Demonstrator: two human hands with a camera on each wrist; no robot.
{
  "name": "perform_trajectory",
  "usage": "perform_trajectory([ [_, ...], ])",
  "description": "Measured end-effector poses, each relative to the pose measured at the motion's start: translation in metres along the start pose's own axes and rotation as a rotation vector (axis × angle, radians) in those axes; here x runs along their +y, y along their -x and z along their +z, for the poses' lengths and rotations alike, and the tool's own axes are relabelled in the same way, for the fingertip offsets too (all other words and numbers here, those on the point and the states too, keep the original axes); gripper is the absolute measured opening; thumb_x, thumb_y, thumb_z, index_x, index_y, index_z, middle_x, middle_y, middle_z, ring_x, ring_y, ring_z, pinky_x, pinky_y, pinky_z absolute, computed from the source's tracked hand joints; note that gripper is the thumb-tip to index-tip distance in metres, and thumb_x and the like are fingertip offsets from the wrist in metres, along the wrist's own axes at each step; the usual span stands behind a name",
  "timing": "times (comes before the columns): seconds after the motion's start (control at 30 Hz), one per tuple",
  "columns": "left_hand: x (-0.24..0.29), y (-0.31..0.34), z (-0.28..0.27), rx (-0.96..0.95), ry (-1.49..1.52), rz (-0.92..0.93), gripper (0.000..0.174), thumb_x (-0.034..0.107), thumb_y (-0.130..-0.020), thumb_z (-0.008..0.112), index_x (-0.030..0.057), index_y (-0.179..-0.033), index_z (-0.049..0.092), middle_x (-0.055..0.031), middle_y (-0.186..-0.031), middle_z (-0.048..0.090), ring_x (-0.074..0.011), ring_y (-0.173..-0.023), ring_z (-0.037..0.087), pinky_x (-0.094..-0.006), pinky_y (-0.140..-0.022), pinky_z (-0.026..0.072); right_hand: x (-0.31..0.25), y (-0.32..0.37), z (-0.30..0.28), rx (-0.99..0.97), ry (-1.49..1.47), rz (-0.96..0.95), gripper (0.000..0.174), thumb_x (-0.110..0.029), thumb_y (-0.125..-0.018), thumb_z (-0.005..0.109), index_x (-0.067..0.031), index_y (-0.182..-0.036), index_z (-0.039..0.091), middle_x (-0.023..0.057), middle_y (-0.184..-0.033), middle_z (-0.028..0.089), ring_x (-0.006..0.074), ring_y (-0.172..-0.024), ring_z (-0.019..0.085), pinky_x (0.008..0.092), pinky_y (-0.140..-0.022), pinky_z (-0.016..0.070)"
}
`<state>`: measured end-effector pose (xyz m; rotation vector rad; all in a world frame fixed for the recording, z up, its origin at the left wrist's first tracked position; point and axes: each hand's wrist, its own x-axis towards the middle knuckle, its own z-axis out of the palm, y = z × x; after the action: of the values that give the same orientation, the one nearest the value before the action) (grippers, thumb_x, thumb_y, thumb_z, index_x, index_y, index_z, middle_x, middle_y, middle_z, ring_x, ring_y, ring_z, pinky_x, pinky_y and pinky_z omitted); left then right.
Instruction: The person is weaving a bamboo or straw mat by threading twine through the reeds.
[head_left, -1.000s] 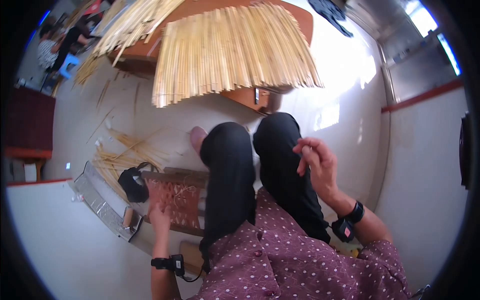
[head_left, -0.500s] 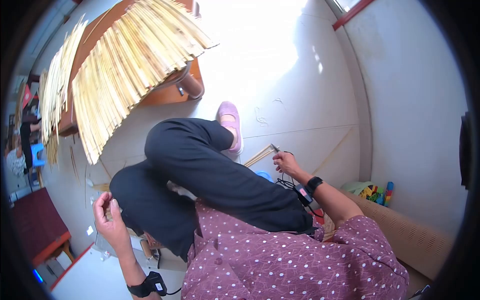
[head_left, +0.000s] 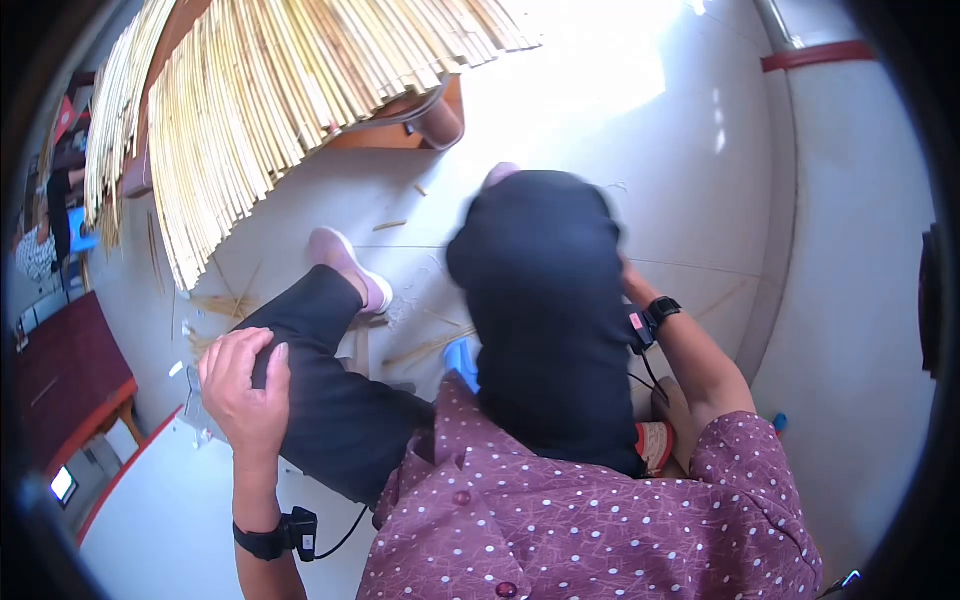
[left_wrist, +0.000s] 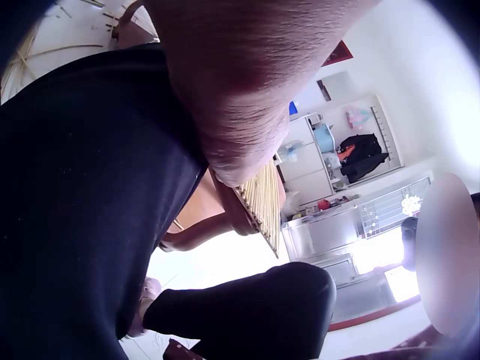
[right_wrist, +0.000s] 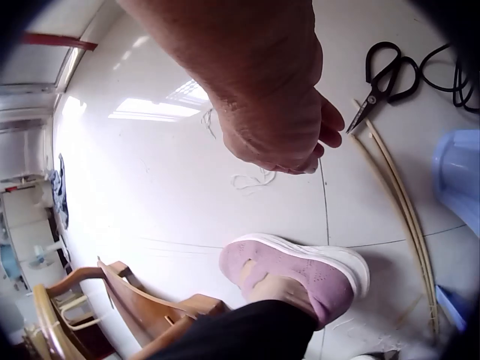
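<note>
My left hand [head_left: 245, 385] rests on the dark-trousered left thigh, its fingers lightly bent and nothing in them. In the head view the raised right leg [head_left: 545, 300] hides most of my right hand. The right wrist view shows that right hand [right_wrist: 274, 131] low over the tiled floor with loosely curled fingers; no object shows in it. Black-handled scissors [right_wrist: 373, 98] lie on the floor just beyond its fingertips. Their blades point toward the ends of several thin pale strips [right_wrist: 401, 199]. A pink shoe [right_wrist: 300, 270] stands below the hand.
A layer of pale strips [head_left: 240, 120] overhangs the brown table [head_left: 385, 137]. Close to the scissors are a blue plastic object [right_wrist: 459, 169] and a black cord [right_wrist: 459, 90]. A white wall [head_left: 870, 250] rises on the right. Offcuts [head_left: 390, 225] lie on the floor.
My left hand has left the reddish woven frame and come onto the left thigh. My right hand has gone down toward the floor by the scissors. The right leg has swung up in front of it.
</note>
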<state>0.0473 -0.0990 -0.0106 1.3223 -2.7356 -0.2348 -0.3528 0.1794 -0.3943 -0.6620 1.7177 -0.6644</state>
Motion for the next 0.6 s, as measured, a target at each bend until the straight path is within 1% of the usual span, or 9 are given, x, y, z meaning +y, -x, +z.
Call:
perform_trajectory([
  [0.03,-0.001,-0.001,-0.002,-0.057,-0.025,-0.006,0.014,0.007,-0.077,0.070,0.0026,-0.090,0.065,-0.0097,-0.092,0.067,-0.0276,-0.091,0.062,-0.0366,-0.088,0.0434,0.096,-0.040,0.020,0.081,0.119,-0.437,0.020,-0.013,-0.090,0.060,-0.0016,-0.106,0.067,0.0086,-0.087,0.069,0.0143,-0.077,0.067,0.0276,-0.071,0.0523],
  [0.1,-0.004,-0.008,-0.001,-0.165,-0.062,0.025,0.014,0.006,-0.077,0.070,0.0011,-0.089,0.064,-0.0114,-0.091,0.066,-0.0289,-0.087,0.062,-0.0366,-0.084,0.0457,0.046,-0.049,0.034,-0.022,0.054,-0.230,0.020,-0.013,-0.090,0.060,-0.0017,-0.106,0.067,0.0085,-0.087,0.069,0.0142,-0.077,0.067,0.0276,-0.071,0.0522],
  [0.13,-0.005,-0.012,0.006,-0.176,-0.062,0.007,0.014,0.006,-0.077,0.070,0.0011,-0.089,0.064,-0.0114,-0.091,0.066,-0.0289,-0.087,0.062,-0.0366,-0.084,0.0457,0.016,-0.057,0.045,-0.048,0.041,-0.187,0.020,-0.013,-0.091,0.060,-0.0017,-0.106,0.067,0.0085,-0.087,0.069,0.0142,-0.077,0.067,0.0276,-0.071,0.0522],
  [0.23,-0.005,-0.034,0.028,-0.380,0.253,-0.148,0.015,0.008,-0.081,0.067,-0.0021,-0.091,0.062,-0.0166,-0.087,0.063,-0.0334,-0.080,0.062,-0.0362,-0.072,0.0490,-0.054,-0.085,0.075,-0.102,0.014,-0.163,0.020,-0.013,-0.091,0.060,-0.0018,-0.106,0.067,0.0083,-0.087,0.069,0.0141,-0.078,0.066,0.0277,-0.072,0.0522],
  [0.27,-0.006,-0.042,0.036,-0.465,0.277,-0.204,0.016,0.009,-0.081,0.067,-0.0025,-0.092,0.062,-0.0173,-0.088,0.064,-0.0343,-0.082,0.063,-0.0372,-0.072,0.0485,-0.067,-0.090,0.081,-0.113,0.011,-0.159,0.020,-0.014,-0.091,0.060,-0.0019,-0.106,0.067,0.0082,-0.087,0.069,0.0140,-0.078,0.066,0.0277,-0.072,0.0522],
  [0.33,-0.014,-0.051,0.055,-0.479,0.160,-0.103,0.017,0.011,-0.082,0.067,-0.0014,-0.093,0.063,-0.0178,-0.089,0.064,-0.0352,-0.083,0.063,-0.0378,-0.072,0.0488,-0.083,-0.102,0.089,-0.127,0.005,-0.156,0.020,-0.014,-0.091,0.060,-0.0019,-0.106,0.067,0.0081,-0.087,0.069,0.0140,-0.078,0.066,0.0277,-0.072,0.0522],
  [0.47,-0.019,-0.062,0.087,-0.585,0.007,-0.091,0.019,0.015,-0.082,0.066,0.0013,-0.095,0.065,-0.0180,-0.090,0.064,-0.0361,-0.085,0.062,-0.0399,-0.074,0.0491,-0.096,-0.103,0.097,-0.131,-0.013,-0.133,0.020,-0.014,-0.091,0.059,-0.0021,-0.106,0.067,0.0079,-0.088,0.069,0.0138,-0.079,0.066,0.0277,-0.072,0.0521],
  [0.53,-0.027,-0.059,0.117,-0.788,0.138,-0.027,0.020,0.020,-0.083,0.066,0.0035,-0.094,0.066,-0.0169,-0.089,0.064,-0.0350,-0.086,0.063,-0.0420,-0.075,0.0491,-0.097,-0.099,0.096,-0.137,-0.024,-0.118,0.020,-0.014,-0.091,0.059,-0.0021,-0.106,0.067,0.0078,-0.088,0.069,0.0137,-0.079,0.066,0.0277,-0.072,0.0521],
  [0.6,-0.024,-0.055,0.152,-1.024,0.132,-0.156,0.021,0.022,-0.082,0.067,0.0049,-0.094,0.069,-0.0166,-0.090,0.066,-0.0338,-0.087,0.065,-0.0422,-0.076,0.0497,-0.097,-0.093,0.092,-0.138,-0.033,-0.091,0.020,-0.014,-0.092,0.059,-0.0022,-0.106,0.067,0.0076,-0.088,0.069,0.0137,-0.079,0.066,0.0277,-0.073,0.0521],
])
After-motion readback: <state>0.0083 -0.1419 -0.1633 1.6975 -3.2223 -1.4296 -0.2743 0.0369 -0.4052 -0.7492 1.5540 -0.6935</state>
